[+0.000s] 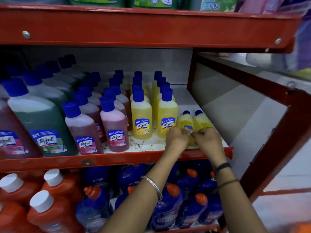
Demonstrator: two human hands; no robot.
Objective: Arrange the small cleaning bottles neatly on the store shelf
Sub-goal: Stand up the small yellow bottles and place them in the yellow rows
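Two small yellow bottles with blue caps stand side by side at the right front of the middle shelf [198,101]. My left hand [176,138] grips the lower part of the left small bottle [185,121]. My right hand [208,140] grips the lower part of the right small bottle [201,121]. The hands hide both bottles' bases. To their left stand two rows of taller yellow bottles [141,115], touching or nearly touching the left small bottle.
Pink [114,125] and green [42,118] bottles fill the shelf's left. The red shelf lip [117,158] runs in front. Bare white shelf lies behind the small bottles. Orange [50,207] and blue [168,204] bottles crowd the shelf below. A red frame post [276,142] stands at right.
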